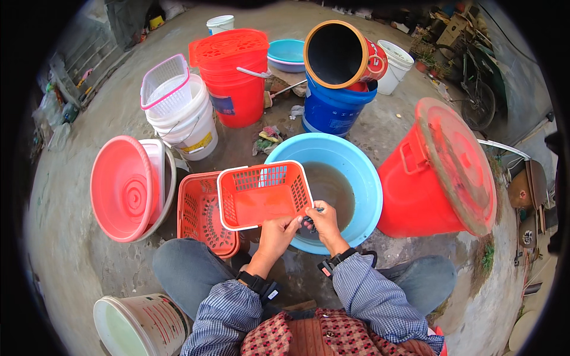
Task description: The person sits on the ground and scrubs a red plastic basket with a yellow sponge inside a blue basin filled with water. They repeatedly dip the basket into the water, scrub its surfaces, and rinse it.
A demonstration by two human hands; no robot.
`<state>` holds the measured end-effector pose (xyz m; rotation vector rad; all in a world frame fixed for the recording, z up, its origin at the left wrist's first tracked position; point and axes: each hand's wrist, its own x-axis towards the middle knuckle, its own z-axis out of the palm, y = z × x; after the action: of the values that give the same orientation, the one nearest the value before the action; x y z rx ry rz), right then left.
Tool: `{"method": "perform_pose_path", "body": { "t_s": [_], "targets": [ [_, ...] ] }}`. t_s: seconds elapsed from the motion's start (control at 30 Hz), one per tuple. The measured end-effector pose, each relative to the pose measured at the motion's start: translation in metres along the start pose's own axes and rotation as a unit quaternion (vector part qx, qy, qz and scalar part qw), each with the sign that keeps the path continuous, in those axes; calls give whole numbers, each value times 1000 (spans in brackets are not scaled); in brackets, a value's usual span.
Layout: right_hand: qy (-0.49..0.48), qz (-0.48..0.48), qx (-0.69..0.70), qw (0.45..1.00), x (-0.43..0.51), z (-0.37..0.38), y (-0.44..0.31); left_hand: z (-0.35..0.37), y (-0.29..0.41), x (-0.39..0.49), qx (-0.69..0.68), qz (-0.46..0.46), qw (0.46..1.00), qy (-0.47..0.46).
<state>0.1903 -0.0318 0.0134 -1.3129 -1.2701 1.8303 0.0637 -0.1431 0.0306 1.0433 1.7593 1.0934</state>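
A red plastic basket (262, 196) with a white rim tilts towards me, partly over the blue basin (372, 191) of murky water. My left hand (277, 236) grips the basket at its near edge, close to the right corner; the fingers beneath are mostly hidden. Right at that corner, my right hand (327, 221) pinches a dark, crumpled wad (310, 222), too small to identify surely. Under the held basket, to the left, a second red basket (209, 222) rests on the wet ground.
Pink basin (120, 187) stacked at left; white buckets (191, 120) with a pink-rimmed basket (167, 84) behind. Red lidded bucket (236, 84) and blue bucket (336, 109) stand ahead. A large red lidded bin (423, 191) is right, a white bucket (151, 325) near left. Rags (269, 135) lie behind the basin.
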Motion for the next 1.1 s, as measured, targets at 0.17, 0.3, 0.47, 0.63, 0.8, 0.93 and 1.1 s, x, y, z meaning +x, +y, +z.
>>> {"method": "perform_pose_path", "body": {
  "t_s": [0.17, 0.3, 0.47, 0.63, 0.8, 0.93, 1.1],
  "targets": [
    [29, -44, 36, 998, 4, -12, 1, 3, -22, 0, -332, -283, 894, -102],
    [-10, -44, 48, 998, -1, -19, 6, 8, -34, 13, -543, -253, 800, -29],
    [-48, -34, 43, 997, -6, -46, 6, 12, -41, 26, -581, -173, 795, 27],
    [107, -103, 209, 966, -3, -144, 12, 8, -46, 36, -570, -146, 799, 126],
    [308, -57, 256, 915, 10, -216, 80, 10, -40, 40, -551, -140, 809, 152],
    [440, 35, 95, 892, 23, -231, 156, 15, -37, 42, -541, -145, 815, 151],
    [280, 204, -298, 889, 9, -210, 202, 20, -39, 41, -522, -139, 830, 141]
  ]
}}
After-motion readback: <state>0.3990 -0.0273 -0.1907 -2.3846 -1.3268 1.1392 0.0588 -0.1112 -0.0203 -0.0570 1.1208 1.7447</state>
